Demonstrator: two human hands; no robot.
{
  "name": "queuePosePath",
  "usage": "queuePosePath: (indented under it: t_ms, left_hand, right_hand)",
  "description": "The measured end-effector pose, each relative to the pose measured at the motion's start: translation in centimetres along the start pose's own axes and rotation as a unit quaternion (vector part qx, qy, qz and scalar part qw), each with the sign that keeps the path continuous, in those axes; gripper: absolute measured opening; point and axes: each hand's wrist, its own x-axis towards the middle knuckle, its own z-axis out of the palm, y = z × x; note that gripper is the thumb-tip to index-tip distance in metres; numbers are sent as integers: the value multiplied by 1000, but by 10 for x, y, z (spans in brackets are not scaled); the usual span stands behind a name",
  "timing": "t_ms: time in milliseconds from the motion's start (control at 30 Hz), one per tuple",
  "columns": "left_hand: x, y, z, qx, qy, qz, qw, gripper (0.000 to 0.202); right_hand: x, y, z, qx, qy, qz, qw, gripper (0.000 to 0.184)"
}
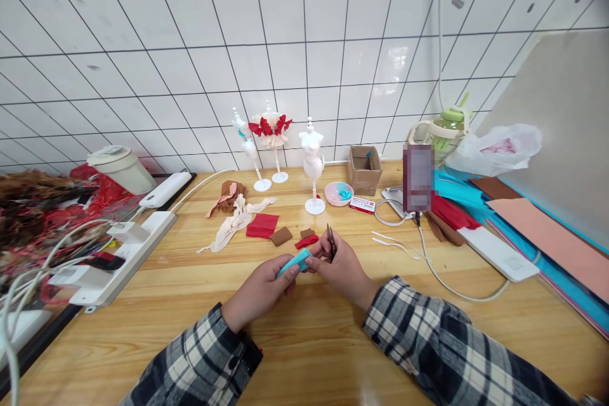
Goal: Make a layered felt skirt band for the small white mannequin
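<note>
turquoise strip is held slantwise above the middle of the desk, its lower left end gripped between the closed thumb and fingers of the left hand. its upper right end is met by the thumb of the right hand, in whose closed grip dark scissors are also held, blades pointed toward the desk's far edge. just beyond, a red square and a brown square are laid flat. nearer the far edge, a small red and white box is set beside a pink dish; its print is too small to be read, as are faint marks on a white power bank at the right
</note>
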Motion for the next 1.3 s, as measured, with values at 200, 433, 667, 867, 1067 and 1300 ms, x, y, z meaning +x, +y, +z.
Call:
queuePosePath:
  t_ms: [200, 433, 667, 867, 1067, 1300]
  left_hand:
    - [7, -10, 0, -62, 81, -57, 993, 41]
    - [11, -9, -2, -126, 120, -74, 982, 41]
    - [13, -13, 0, -121, 103, -79, 984, 42]
    - [13, -13, 0, -131, 71, -60, 987, 42]
    - [12, -13, -1, -127, 39, -48, 990, 44]
    - [13, -15, -4, -133, 26, -37, 990, 44]
  right_hand:
    - [-3, -5, -5, -194, 28, -36, 980, 28]
    - [-7, -8, -1, -317, -107, -17, 942, 30]
    - [-9, -5, 1, -361, -126, -23, 924, 29]
    - [-7, 0, -1, -379, -121, -36, 917, 34]
    - [-7, 2, 0, -344, -130, -41, 929, 37]
    - [-5, 3, 2, -274, -129, -38, 952, 37]
